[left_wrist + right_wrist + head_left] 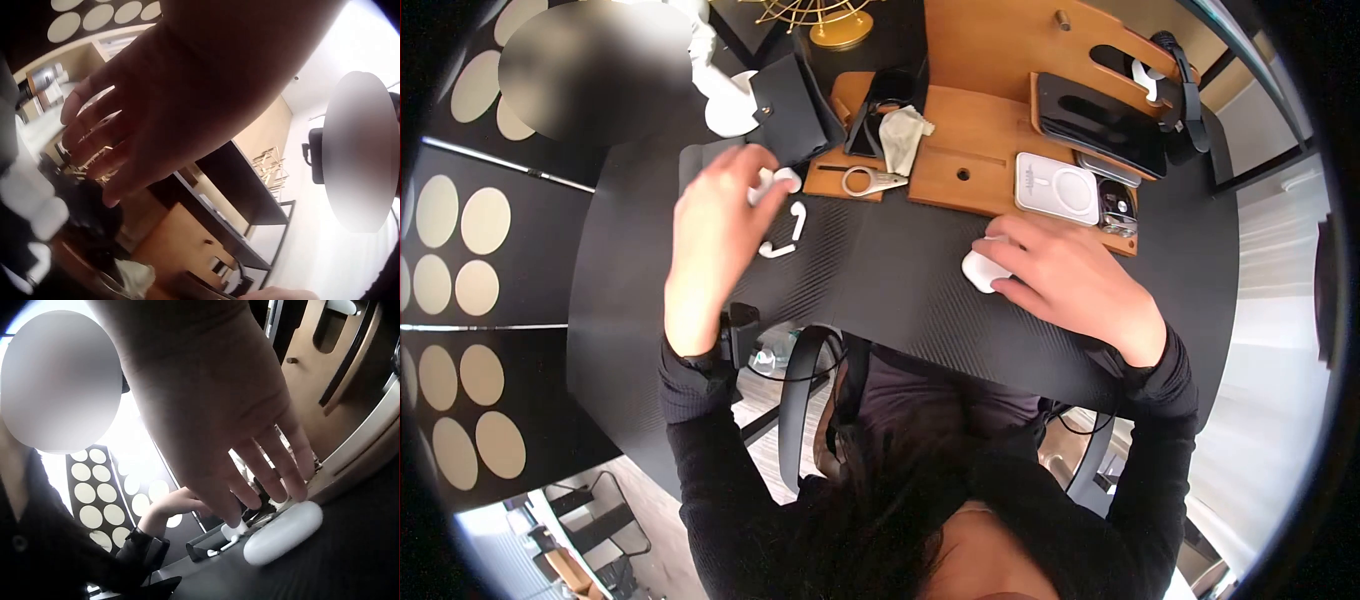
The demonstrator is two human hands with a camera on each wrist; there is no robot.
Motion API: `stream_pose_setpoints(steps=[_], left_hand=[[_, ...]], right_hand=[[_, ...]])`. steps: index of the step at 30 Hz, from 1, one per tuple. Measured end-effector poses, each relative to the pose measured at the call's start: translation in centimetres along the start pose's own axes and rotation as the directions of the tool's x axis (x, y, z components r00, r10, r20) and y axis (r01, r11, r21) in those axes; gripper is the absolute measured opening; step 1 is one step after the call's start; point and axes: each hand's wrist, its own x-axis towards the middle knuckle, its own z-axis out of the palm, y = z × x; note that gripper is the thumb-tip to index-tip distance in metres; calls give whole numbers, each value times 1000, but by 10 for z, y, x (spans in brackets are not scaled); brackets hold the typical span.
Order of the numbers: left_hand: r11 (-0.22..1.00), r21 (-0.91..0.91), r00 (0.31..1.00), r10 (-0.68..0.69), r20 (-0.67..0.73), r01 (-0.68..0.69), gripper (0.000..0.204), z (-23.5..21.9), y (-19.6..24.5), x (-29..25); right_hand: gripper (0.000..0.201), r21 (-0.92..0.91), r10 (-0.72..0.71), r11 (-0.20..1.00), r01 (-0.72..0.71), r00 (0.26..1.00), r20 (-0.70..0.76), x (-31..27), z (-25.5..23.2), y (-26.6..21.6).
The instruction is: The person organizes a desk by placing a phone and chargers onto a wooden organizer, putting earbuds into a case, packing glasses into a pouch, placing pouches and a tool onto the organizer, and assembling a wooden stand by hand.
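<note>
In the head view, my left hand (725, 215) is over a small white item (788, 180), partly hidden by the thumb. The left wrist view has this hand (137, 119) with fingers spread and slightly bent, gripping nothing visible. Two white earbuds, one upright (798, 220) and one lying sideways (777, 250), are beside it on the black desk. At the right, my right hand (1070, 275) rests by a rounded white case (985, 270). Seen from the right wrist, its extended fingers (247, 469) hang at the upper edge of this case (284, 532); contact is hard to tell.
Behind the hands, a wooden organizer (960, 190) carries a white charging pad (1057, 188), a dark phone (1100, 125) and a beige cloth (903, 138). Beige scissors (870, 181) lie near its left part. A black pouch (793, 108) and a white stand (732, 105) are behind the left hand.
</note>
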Motion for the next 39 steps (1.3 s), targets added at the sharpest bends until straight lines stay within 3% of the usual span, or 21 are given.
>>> stream_pose_setpoints(steps=[4, 6, 8, 11, 12, 14, 17, 20, 22, 25, 26, 28, 29, 30, 32, 33, 35, 36, 38, 39], left_hand=[[996, 94, 993, 15, -118, -4, 29, 22, -51, 1], [989, 14, 984, 149, -102, -148, 35, 39, -68, 5], [992, -70, 994, 103, -42, -106, 36, 47, -72, 10], [995, -36, 995, 95, 10, -94, 37, 44, -78, 16], [993, -110, 999, 40, 25, -37, 35, 42, -79, 17], [984, -179, 999, -15, 43, 22, 33, 40, -84, 17], [924, -381, 999, -43, -28, 29, 25, 36, -95, 17], [914, -403, 998, -59, -19, 47, 24, 28, -101, 18], [937, -347, 999, -42, 7, 42, 27, 23, -102, 17], [776, -604, 981, -189, 52, 182, 38, 19, -97, 19], [774, -607, 980, -190, 51, 182, 38, 19, -98, 20], [617, -782, 994, -101, 32, 88, 40, 17, -102, 22], [574, -812, 991, -124, 45, 109, 40, 14, -97, 21], [575, -811, 991, -121, 48, 109, 40, 15, -101, 22], [185, -974, 991, -51, 122, 130, 42, 15, -112, 25], [67, -987, 986, -101, 136, 143, 38, 15, -106, 25], [19, -984, 982, -70, 176, 177, 42, 16, -108, 26], [-30, -976, 976, -41, 215, 214, 47, 17, -109, 26], [5, -978, 978, -23, 208, 208, 48, 19, -108, 26], [40, -979, 980, -9, 200, 200, 50, 20, -107, 26]], right_hand=[[23, -32, -61, 998, 62, 997, 47, 26, 3, -7], [27, -23, -90, 996, 92, 994, 64, 44, 9, -9], [14, 28, -220, 975, 222, 974, -59, 69, 22, -10], [12, 55, -313, 944, 325, 935, -166, 121, 46, -15], [12, 60, -317, 942, 331, 933, -168, 137, 57, -15], [20, -21, -387, 922, 387, 917, -101, 165, 79, -14], [16, -80, -425, 902, 424, 905, 8, 188, 99, -14], [11, 9, -434, 901, 435, 900, -31, 198, 109, -14], [9, -4, -419, 908, 420, 907, 41, 198, 110, -11], [17, -35, -422, 906, 421, 906, -37, 199, 107, -11], [17, -37, -422, 906, 421, 906, -34, 199, 105, -16], [23, -28, -533, 840, 541, 815, -228, 202, 107, -28], [21, 61, -535, 836, 546, 834, -135, 206, 111, -35], [18, 127, -585, 794, 595, 804, -109, 210, 123, -35], [14, 472, -562, 634, 613, 784, -264, 226, 192, -20], [14, 468, -561, 635, 614, 783, -266, 226, 194, -20], [13, 564, -514, 523, 639, 765, -388, 221, 195, -24], [13, 562, -514, 525, 639, 765, -388, 218, 195, -24], [16, 271, -562, 675, 686, 717, -413, 209, 183, -22], [16, 269, -562, 678, 684, 718, -411, 205, 176, -21]])
